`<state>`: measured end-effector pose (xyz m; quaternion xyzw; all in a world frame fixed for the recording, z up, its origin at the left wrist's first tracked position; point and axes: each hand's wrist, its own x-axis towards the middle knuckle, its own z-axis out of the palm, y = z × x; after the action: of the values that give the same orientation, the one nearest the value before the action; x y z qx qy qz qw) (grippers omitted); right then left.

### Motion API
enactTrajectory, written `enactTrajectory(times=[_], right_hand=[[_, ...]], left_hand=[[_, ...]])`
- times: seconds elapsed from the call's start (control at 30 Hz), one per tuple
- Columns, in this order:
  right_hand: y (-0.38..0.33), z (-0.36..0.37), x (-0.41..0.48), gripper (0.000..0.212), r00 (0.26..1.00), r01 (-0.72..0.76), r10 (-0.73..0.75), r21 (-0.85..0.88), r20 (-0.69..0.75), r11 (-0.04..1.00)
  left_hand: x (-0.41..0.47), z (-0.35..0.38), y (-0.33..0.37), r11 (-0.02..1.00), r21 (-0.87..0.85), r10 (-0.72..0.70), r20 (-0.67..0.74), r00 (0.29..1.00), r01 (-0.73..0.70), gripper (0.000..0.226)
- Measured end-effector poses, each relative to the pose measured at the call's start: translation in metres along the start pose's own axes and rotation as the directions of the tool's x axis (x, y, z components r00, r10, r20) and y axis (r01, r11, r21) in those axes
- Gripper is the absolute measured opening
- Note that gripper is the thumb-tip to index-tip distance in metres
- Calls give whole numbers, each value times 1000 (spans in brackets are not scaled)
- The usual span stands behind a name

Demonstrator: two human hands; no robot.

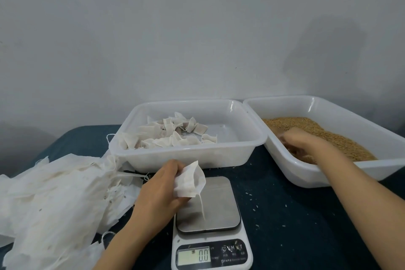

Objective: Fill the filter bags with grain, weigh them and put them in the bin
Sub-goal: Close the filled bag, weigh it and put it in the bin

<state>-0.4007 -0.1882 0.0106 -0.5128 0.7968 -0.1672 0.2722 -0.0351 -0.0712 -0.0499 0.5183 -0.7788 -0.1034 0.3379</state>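
The left hand (160, 190) holds an open bag (189, 180) over the scale (208, 208). The right hand (306, 142) digs in the grain (328, 136), right of frame.

The scale (210, 221) sits in front; the bin (238, 138) of full bags (173, 133) is behind it; the grain (324, 136) tub (328, 105) is right; empty bags (54, 193) lie left.

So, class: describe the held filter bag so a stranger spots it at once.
Start at the digital scale in front. Above its platform the left hand holds one white filter bag, string dangling. Only this one is lifted; others lie in the left heap or the bin.
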Motion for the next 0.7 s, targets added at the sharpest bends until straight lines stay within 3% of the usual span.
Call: enactTrajectory(times=[0.13, 0.2, 0.23, 0.37, 0.5, 0.7], right_hand=[[1, -4, -10, 16, 995, -31, 26, -48, -97, 998], [7, -4, -11, 41, 991, -51, 36, -122, -127, 991], [8, -6, -12, 43, 986, -62, 42, -122, -160, 991], [17, -10, -11, 33, 965, -55, 43, -39, -260, 998], [16, -9, -13, 33, 968, -47, 54, 31, -243, 998], [18, -12, -12, 42, 950, -127, 59, -206, -308, 970]], left_hand=[[-1, -1, 1, 1000, -1, -11, -11, 1000, 11, 42], [0, -1, 0, 1000, -9, -23, -20, 1000, 23, 40], [0, -2, 0, 999, -13, -30, -25, 999, 30, 38], [0, -1, 2, 999, -14, -30, -35, 999, 30, 33], [0, -2, 3, 998, -26, -58, -49, 997, 57, 32], [0, -1, 2, 993, -69, -94, -44, 995, 91, 33]])
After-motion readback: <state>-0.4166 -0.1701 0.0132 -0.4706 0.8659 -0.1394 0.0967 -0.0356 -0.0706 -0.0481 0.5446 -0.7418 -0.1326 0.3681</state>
